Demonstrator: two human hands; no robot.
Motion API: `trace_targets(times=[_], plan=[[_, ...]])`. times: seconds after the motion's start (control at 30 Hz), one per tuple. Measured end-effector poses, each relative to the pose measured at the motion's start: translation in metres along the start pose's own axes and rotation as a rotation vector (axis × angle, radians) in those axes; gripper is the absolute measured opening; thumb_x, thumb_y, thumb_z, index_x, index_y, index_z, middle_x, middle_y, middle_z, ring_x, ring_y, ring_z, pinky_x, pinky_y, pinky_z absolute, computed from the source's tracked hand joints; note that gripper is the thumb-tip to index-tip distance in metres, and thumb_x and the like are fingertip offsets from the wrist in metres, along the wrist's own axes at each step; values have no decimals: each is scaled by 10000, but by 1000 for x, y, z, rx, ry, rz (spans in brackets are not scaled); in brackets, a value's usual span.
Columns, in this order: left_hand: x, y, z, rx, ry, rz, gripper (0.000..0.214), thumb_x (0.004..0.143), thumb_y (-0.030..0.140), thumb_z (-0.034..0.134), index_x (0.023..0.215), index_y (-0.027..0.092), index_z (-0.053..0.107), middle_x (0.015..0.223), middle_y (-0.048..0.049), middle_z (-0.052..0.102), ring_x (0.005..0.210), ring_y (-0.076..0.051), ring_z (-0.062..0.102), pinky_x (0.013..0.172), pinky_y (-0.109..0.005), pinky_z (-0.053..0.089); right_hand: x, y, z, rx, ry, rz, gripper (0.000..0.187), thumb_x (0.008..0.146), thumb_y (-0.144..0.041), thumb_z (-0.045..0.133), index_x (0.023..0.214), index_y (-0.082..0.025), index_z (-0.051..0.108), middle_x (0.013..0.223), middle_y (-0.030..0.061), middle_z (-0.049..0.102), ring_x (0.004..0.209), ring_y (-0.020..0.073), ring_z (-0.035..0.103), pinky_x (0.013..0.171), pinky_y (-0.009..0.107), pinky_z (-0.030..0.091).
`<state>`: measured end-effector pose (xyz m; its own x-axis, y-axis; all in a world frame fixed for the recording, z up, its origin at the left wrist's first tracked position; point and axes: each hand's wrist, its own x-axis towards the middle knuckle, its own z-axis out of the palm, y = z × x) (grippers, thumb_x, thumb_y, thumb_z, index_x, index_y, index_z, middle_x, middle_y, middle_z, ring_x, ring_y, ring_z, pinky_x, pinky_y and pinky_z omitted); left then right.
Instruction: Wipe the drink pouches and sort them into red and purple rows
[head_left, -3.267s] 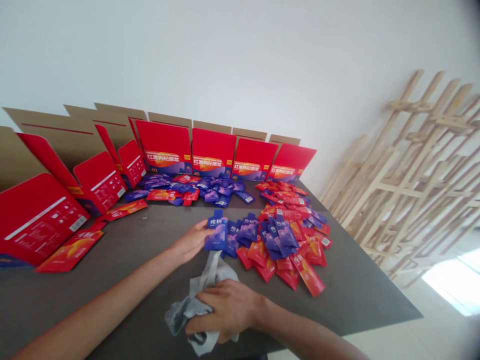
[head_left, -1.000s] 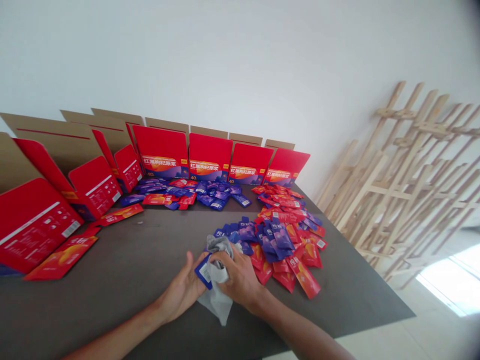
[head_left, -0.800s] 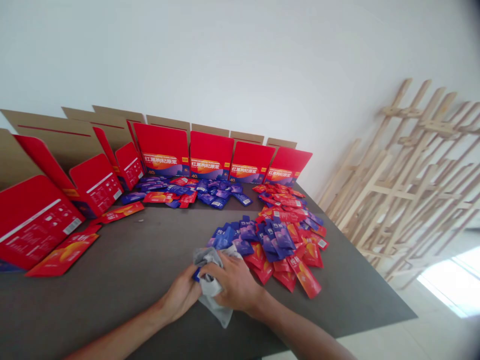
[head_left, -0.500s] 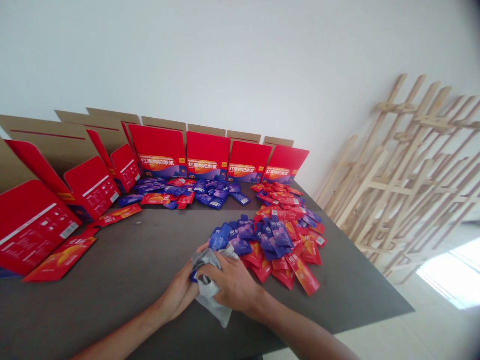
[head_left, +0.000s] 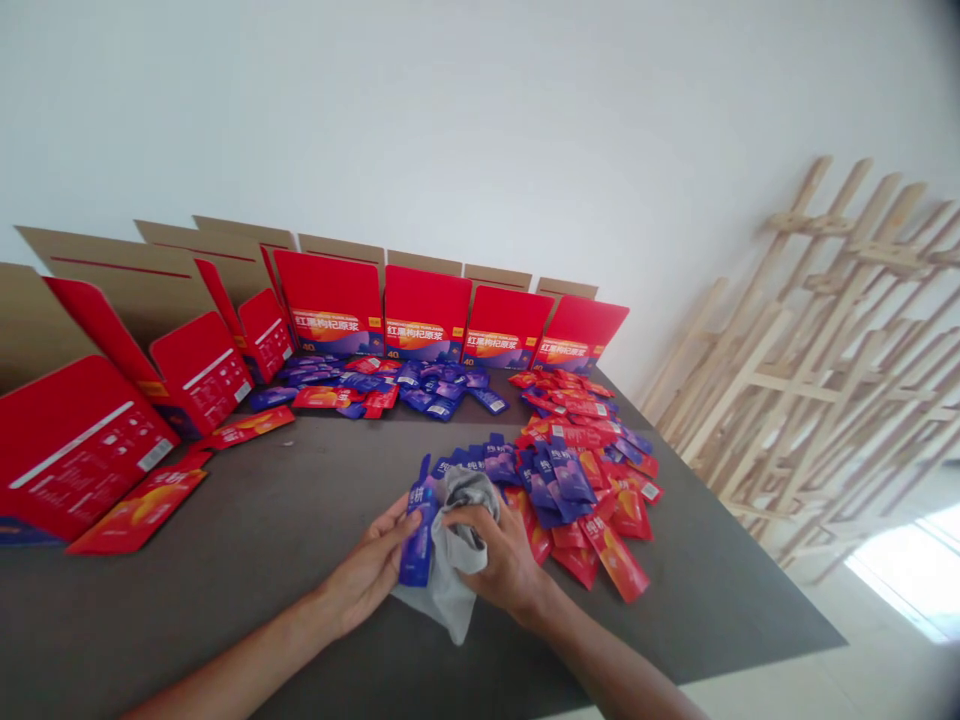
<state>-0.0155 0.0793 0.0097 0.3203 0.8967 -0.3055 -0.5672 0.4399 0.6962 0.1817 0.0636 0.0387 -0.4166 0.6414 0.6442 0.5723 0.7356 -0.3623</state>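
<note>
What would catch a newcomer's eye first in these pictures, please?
The bright red cartons stand in a row along the wall. Nearer, a heap of red and blue sachets lies on the dark table; the left hand holds a blue sachet, the right hand a grey cloth.

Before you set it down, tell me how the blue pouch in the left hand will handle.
The blue pouch looks fairly stiff, since it stands straight up from the left hand without drooping. Its glossy film will probably slip a little against the grey cloth.
</note>
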Motion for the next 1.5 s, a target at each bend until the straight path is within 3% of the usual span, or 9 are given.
trace_targets(times=[0.3,0.53,0.63,0.77,0.87,0.93,1.13,1.3,1.5], plan=[[-5,-5,-1,-21,-1,86,302,756,145,868,1044,143,776,1051,-99,815,1029,-254,772,937,-300,608,8,-11,7,-145,-424,-51,425,819,-178,737,1222,-236,616,1172,77,670,1040,225,642,845,302,529],[-14,16,5,53,79,76,427,740,275,940,1125,178,783,868,-40,805,715,-155,732,667,-223,591,3,-22,10,-123,-566,-138,290,909,-276,694,1190,-268,620,1130,51,649,956,207,635,754,291,498],[-16,14,6,95,25,81,500,659,343,996,1080,154,805,863,-53,812,717,-149,730,716,-216,596,2,-22,7,-128,-474,-78,335,869,-188,689,1187,-270,625,1118,45,655,967,208,638,765,286,496],[-15,3,8,170,-9,31,529,691,438,967,1114,166,803,925,-75,822,774,-190,760,737,-256,612,4,-14,-5,-97,-172,119,406,797,-59,622,1145,-268,636,1117,47,657,942,192,638,741,261,485],[-13,4,9,194,47,38,510,711,440,953,1114,173,789,921,-66,821,756,-183,758,716,-253,617,4,-3,-10,-50,-74,86,347,810,-115,642,1128,-255,643,1081,55,663,947,200,637,738,263,483],[-10,10,6,180,93,63,464,729,391,946,1104,178,775,908,-51,818,730,-165,748,709,-241,617,3,2,-9,-40,-152,-46,316,833,-212,686,1145,-248,648,1054,57,667,910,201,631,709,268,470],[20,42,-2,239,147,71,122,865,189,778,983,171,754,803,-36,791,622,-130,709,609,-207,585,-5,-6,12,-73,-685,-504,353,975,-430,640,1300,-294,622,1077,31,657,819,165,612,650,277,408],[58,52,25,287,2,-6,317,758,37,758,1059,132,751,931,-92,807,752,-172,759,756,-273,621,-15,-19,26,-95,-833,-542,423,998,-478,597,1390,-326,550,1196,23,645,846,156,630,613,283,376],[90,16,73,395,-186,-64,538,643,11,816,1143,153,674,932,-64,777,767,-176,739,749,-296,598,-18,-17,35,-78,-819,-487,371,1001,-493,586,1339,-343,557,1133,-10,655,842,146,637,601,273,361]])
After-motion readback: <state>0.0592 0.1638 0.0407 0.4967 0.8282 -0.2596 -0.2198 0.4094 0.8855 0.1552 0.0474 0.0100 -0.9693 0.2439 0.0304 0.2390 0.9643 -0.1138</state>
